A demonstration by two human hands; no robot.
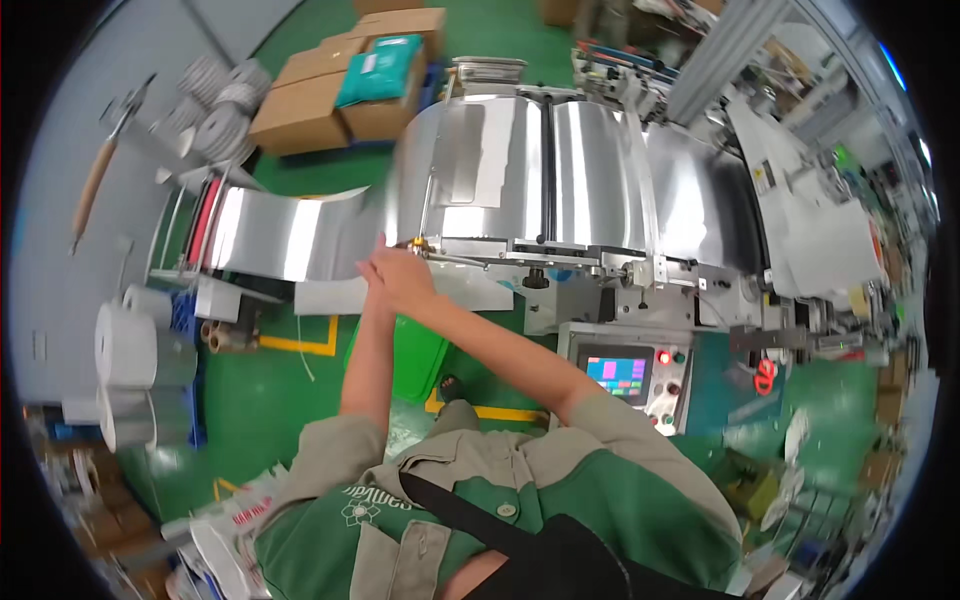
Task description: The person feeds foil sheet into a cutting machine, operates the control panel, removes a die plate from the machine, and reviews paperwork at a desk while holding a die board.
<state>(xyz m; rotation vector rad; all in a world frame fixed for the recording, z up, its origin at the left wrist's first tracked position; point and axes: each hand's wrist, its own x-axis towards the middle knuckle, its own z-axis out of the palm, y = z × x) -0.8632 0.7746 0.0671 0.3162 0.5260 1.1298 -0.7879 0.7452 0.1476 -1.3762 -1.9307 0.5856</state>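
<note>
My two hands meet at the near edge of a shiny silver film (345,235), where it runs up from the left onto the machine. My right hand (408,280) lies over the left, its fingers bent together; what they hold, if anything, is hidden. Of my left hand (374,268) only a small part shows beside and under the right, and its fingers are mostly covered. Just right of the hands is a small brass-coloured fitting (420,245) on a metal rod. The silver film continues over the machine's wide bed (500,170).
A control panel (620,375) with a screen and buttons sits front right, with red-handled scissors (765,377) beyond it. Below my hands is a green bin (415,360). Cardboard boxes (300,110) bear a teal package (382,70) at the back. White rolls (128,345) stand left.
</note>
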